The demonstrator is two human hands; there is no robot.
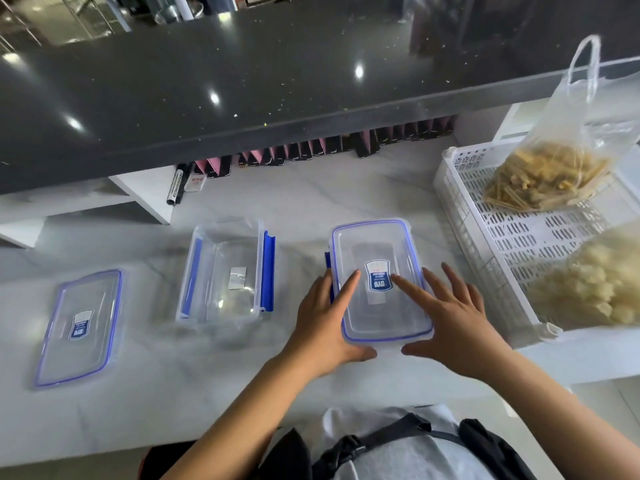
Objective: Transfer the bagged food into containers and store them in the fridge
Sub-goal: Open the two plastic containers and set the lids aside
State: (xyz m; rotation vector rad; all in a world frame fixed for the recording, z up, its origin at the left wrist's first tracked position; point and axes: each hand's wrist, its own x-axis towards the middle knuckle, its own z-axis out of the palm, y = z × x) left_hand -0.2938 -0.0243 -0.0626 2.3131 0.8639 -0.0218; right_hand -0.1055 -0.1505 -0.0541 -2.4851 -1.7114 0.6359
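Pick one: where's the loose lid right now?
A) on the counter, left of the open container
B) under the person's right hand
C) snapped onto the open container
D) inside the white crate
A: the loose lid lies flat on the marble counter, apart from and left of the open container; both hands are on the other, lidded container.

Dark speckled upper counter (242, 81) with glare spots; white marble worktop (311, 202) below; 2 markers (176, 185) beside a small red-printed label (196, 183); row of dark and pink cases (329, 147) under the ledge
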